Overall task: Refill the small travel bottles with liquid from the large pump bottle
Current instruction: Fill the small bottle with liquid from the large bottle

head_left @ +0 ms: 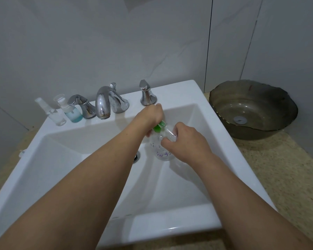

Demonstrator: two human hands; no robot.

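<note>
Over the white sink [179, 91], a large clear pump bottle [163, 152] with purple writing and a green pump head [159, 127] is held above the basin. My left hand [150, 116] curls over the pump head from above. My right hand [185, 140] grips a small clear travel bottle [170, 135], tilted with its mouth close to the green nozzle. Whether liquid is flowing cannot be told. Two more small bottles stand on the sink's back ledge at the left: a clear spray bottle [55, 116] and one holding blue liquid [73, 114].
A chrome faucet [102, 103] with two handles [83, 107] [146, 95] stands on the back ledge. The drain [136, 156] lies beside the pump bottle. A dark glass bowl [251, 109] sits on the speckled counter [278, 168] to the right.
</note>
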